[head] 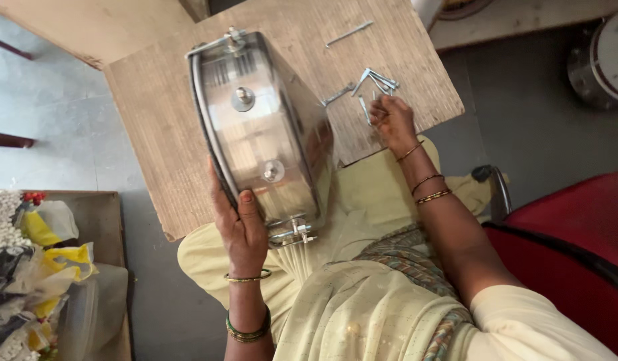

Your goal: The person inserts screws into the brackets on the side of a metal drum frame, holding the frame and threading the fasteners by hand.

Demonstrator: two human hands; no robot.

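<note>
A shiny steel drum shell (259, 134) with bolts and lugs on its side stands on edge on a wooden board (155, 120). My left hand (239, 224) grips its near rim and side, thumb up on the metal. My right hand (391, 119) reaches to a small pile of long metal rods (376, 83) on the board's right part, its fingers closed over one or two of them. One more rod (349, 33) lies alone farther back on the board.
A box (88, 220) at the left holds plastic bags and white pieces. A red chair (576, 234) stands at the right, and another metal drum (603, 60) sits at the top right. Grey floor surrounds the board.
</note>
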